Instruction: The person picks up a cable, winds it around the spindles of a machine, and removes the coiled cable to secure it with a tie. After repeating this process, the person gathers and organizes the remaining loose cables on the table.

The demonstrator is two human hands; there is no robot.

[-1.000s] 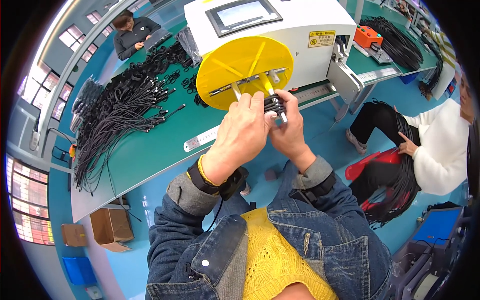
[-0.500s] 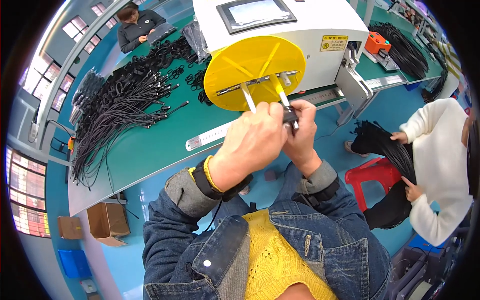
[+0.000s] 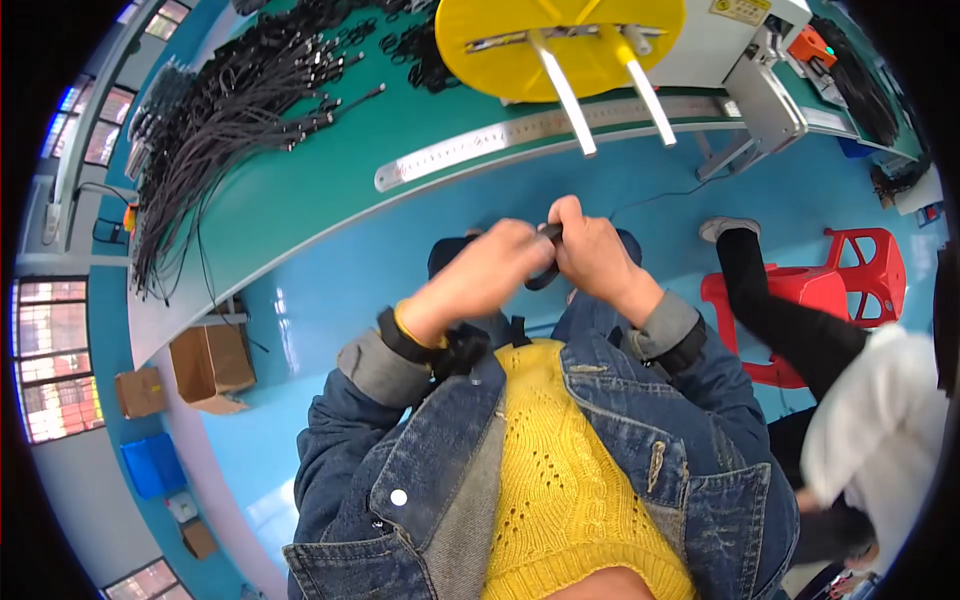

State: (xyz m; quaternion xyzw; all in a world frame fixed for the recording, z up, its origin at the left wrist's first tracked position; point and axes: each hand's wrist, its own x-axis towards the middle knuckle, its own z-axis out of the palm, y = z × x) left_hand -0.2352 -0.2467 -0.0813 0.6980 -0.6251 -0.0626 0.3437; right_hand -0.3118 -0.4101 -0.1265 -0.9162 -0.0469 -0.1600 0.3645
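Both my hands are together in front of my body, over the blue floor and below the table edge. Between them is a small black cable coil [image 3: 543, 278], largely covered by my fingers. My left hand [image 3: 478, 272], somewhat blurred, has its fingers closed at the coil's left side. My right hand [image 3: 598, 256] grips the coil from the right, thumb raised at the top. Beyond them, a yellow disc [image 3: 540, 75] on a white machine carries two bare metal rods [image 3: 566, 98] that point toward me.
A metal ruler [image 3: 450, 153] lies along the green table [image 3: 330, 195]. Black cables [image 3: 215, 130] are heaped at left, and small coils [image 3: 425, 50] lie near the disc. Cardboard boxes [image 3: 210, 365] stand below left. To the right are a red stool [image 3: 810, 290] and a co-worker in white [image 3: 875, 430].
My hands have drawn the black coil off the rods and back toward my body. The view has tipped downward. The co-worker at right has shifted away from the red stool.
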